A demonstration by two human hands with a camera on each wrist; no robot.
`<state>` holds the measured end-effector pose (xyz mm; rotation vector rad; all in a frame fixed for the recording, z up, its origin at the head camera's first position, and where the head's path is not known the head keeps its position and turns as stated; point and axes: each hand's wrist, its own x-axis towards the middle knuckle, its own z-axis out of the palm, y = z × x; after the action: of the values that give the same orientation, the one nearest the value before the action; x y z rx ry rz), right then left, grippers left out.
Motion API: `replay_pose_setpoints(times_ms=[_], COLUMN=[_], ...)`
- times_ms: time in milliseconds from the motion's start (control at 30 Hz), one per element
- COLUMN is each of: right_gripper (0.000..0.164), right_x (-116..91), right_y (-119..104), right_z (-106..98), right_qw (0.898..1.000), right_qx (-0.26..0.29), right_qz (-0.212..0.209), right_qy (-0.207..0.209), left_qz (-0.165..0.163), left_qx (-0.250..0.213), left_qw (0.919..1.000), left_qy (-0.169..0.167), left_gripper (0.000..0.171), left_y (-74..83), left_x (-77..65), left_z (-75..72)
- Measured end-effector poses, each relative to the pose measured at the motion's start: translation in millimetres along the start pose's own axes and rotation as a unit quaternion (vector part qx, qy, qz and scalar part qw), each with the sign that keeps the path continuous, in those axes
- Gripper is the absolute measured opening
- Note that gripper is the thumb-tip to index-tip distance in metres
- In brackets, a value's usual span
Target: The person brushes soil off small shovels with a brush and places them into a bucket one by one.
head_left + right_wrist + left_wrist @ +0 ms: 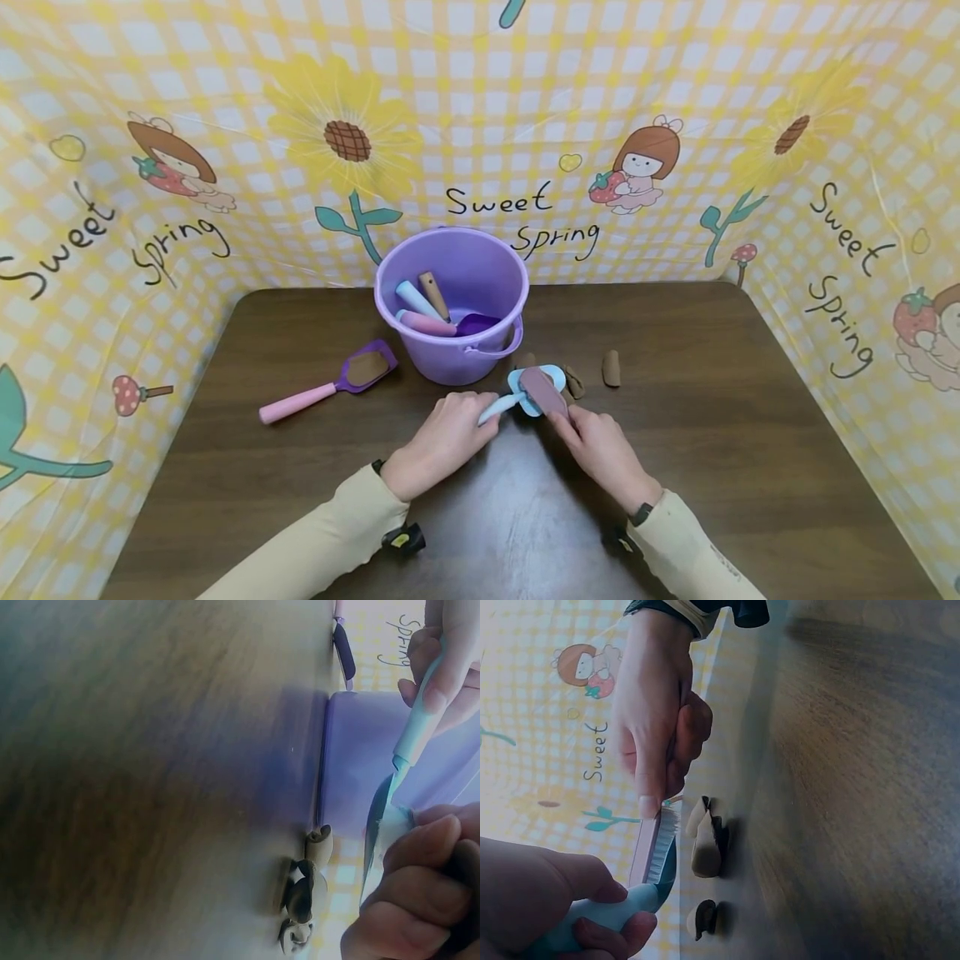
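Observation:
My left hand (448, 437) grips the handle of a light blue toy shovel (498, 407) with a rounded, petal-shaped head. My right hand (606, 454) holds a small brush (542, 390) with a dusty-pink back. In the left wrist view the brush's pale bristles (662, 851) face the shovel's head and lie against it. Seen from the right wrist, the shovel (418, 731) slants down from the left hand (457, 671) above the tabletop. Part of its head is hidden behind the brush and the right hand's fingers (420, 889).
A purple bucket (465, 360) stands behind the hands, with several tool handles inside. At left lies a purple shovel with a pink handle (297, 403), brown showing in its blade. Brown curled pieces, one apart at right (611, 368), lie on the dark wooden table (712, 467).

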<state>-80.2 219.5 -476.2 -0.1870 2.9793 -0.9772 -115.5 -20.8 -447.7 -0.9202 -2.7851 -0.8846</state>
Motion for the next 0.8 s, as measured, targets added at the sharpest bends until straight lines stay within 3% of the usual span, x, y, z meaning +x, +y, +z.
replay_pose_setpoints(times_ms=[600,800], right_gripper=[0.033,0.030], right_x=[7.0,5.3], right_y=[-2.4,1.0], right_z=[6.8,1.0], right_qw=[0.999,0.999], right_qx=[0.004,0.019], right_qz=[0.033,0.015], right_qy=[0.038,0.025], left_qz=[-0.006,-0.015], left_qx=[-0.004,-0.005], left_qw=[1.0000,0.9999], left_qy=[0.000,-0.001], left_gripper=[0.005,0.019], left_y=[-2.8,-6.3], left_x=[-1.3,-2.7], left_z=[0.3,-0.7])
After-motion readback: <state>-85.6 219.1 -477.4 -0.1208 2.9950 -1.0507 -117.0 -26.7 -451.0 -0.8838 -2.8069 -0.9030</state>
